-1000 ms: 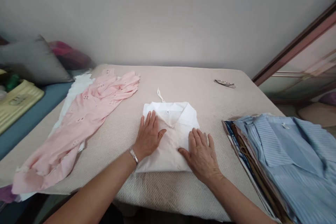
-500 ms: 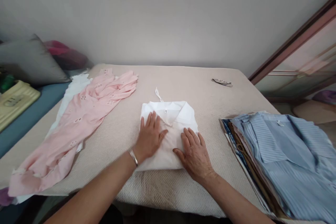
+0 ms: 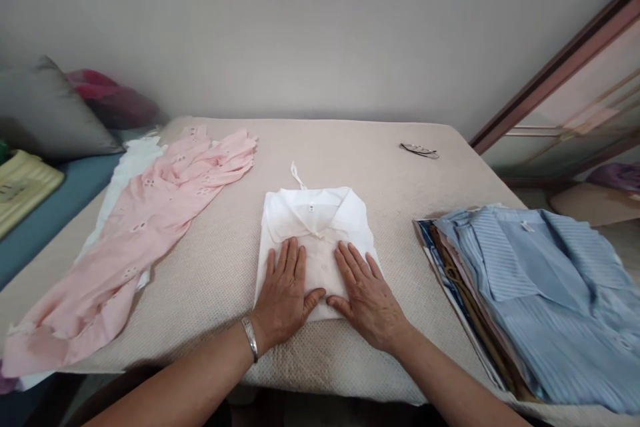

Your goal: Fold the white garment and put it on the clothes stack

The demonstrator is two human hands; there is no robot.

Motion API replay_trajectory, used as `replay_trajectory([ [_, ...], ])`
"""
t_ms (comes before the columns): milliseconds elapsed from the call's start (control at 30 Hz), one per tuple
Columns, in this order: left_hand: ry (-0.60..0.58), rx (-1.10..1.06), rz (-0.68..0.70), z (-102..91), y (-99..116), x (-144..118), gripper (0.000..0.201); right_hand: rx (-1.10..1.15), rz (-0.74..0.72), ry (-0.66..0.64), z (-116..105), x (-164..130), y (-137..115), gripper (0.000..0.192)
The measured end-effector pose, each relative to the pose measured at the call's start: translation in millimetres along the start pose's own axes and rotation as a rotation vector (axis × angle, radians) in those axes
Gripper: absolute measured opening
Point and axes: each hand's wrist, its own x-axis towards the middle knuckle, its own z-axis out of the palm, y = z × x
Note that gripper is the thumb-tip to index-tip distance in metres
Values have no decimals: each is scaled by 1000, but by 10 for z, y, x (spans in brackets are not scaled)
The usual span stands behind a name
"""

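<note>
Squarely in front of the person, a folded white cotton shirt with a buttoned collar [image 3: 316, 233] lies flat on the beige dotted cloth covering the table [image 3: 350, 147]. Its collar points away from the person, toward the wall, and a thin white loop trails off its far edge; its near edge is the one closest to the body. Both hands rest on that near half. The left hand [image 3: 286, 293], a silver bangle [image 3: 249, 339] at its wrist, lies palm down with fingers spread and straight, gripping nothing. The right hand [image 3: 367, 297] lies the same way just beside it, flat and open, fingers fanned toward the collar. The two thumbs nearly meet at the shirt's near edge, so the hands sit side by side across the shirt's width, neither nearer than the other. The shirt's long axis runs away from the person, in line with the forearms.

To the left, well apart, a long pink eyelet-embroidered garment [image 3: 145, 233] is spread out diagonally over a white one. To the right, near the shirt but not touching it, sits a stack of folded clothes topped by a pale blue striped shirt [image 3: 540, 280]. A small metal clip-like object [image 3: 419, 149] lies far back on the table.
</note>
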Motion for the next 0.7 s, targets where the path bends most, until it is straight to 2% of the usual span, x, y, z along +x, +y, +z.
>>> replay_trajectory([
  [133,-13,1,-13,7,-27,-42,89,-2,21,22,14,-65,80,99],
  [333,-19,-4,-16,-1,-37,-46,92,-56,78,47,32,-163,170,92],
  [600,10,27,-27,-84,2,-39,87,-77,91,78,-1,-162,125,86],
  [700,15,47,-67,-129,33,-117,85,-86,121,81,-10,-200,76,84],
])
